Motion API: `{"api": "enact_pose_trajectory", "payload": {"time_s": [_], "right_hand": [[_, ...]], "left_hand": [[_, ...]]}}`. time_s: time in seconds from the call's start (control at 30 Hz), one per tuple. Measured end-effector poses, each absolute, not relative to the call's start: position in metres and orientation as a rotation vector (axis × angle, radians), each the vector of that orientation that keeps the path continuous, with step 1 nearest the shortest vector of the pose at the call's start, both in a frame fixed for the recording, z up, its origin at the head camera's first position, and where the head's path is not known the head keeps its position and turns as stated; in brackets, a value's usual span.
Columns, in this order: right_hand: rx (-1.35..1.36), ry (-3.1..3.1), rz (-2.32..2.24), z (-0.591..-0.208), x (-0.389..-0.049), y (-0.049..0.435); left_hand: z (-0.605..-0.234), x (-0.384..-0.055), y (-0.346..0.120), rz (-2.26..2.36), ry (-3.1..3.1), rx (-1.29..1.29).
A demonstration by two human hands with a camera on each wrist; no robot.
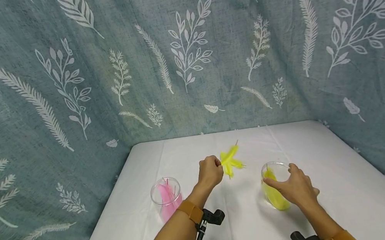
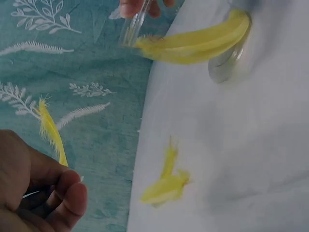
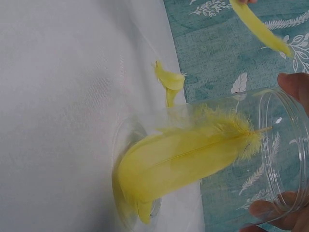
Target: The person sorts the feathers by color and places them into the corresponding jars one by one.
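Between thumb and fingertips, my left hand [image 1: 211, 171] pinches a yellow feather [image 2: 52, 133], its fluffy end pointing up in the left wrist view. My right hand [image 1: 298, 187] grips a clear jar [image 3: 227, 203] near its rim, thumb and fingers on opposite sides. The jar stands on the table, and inside it leans a large yellow feather [image 3: 188, 154]. Loose yellow feathers [image 2: 164, 188] lie on the table beyond the hands; in the head view they overlap the held one, so their edges are hard to separate.
A second clear jar [image 1: 154, 197] holds pink feathers [image 1: 167, 203] left of my left forearm, partly hidden by it. A white cloth [image 1: 181, 152] covers the table. Blue-green curtain [image 1: 226, 105] with white leaf prints surrounds its back and sides.
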State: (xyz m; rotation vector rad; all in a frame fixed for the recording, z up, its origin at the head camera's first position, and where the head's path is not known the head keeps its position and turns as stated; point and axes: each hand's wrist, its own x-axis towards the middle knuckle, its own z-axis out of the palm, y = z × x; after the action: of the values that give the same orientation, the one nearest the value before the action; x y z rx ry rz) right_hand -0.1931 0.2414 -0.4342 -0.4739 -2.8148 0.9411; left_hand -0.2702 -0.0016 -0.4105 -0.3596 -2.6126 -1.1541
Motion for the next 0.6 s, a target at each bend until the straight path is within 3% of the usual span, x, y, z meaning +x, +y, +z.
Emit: {"api": "enact_pose_trajectory", "payload": {"time_s": [0.6], "right_hand": [[-0.471, -2.821, 0.946, -0.433, -0.193, 0.242]], "left_hand": [[-0.379, -0.254, 0.021, -0.788, -2.515, -0.833]]}}
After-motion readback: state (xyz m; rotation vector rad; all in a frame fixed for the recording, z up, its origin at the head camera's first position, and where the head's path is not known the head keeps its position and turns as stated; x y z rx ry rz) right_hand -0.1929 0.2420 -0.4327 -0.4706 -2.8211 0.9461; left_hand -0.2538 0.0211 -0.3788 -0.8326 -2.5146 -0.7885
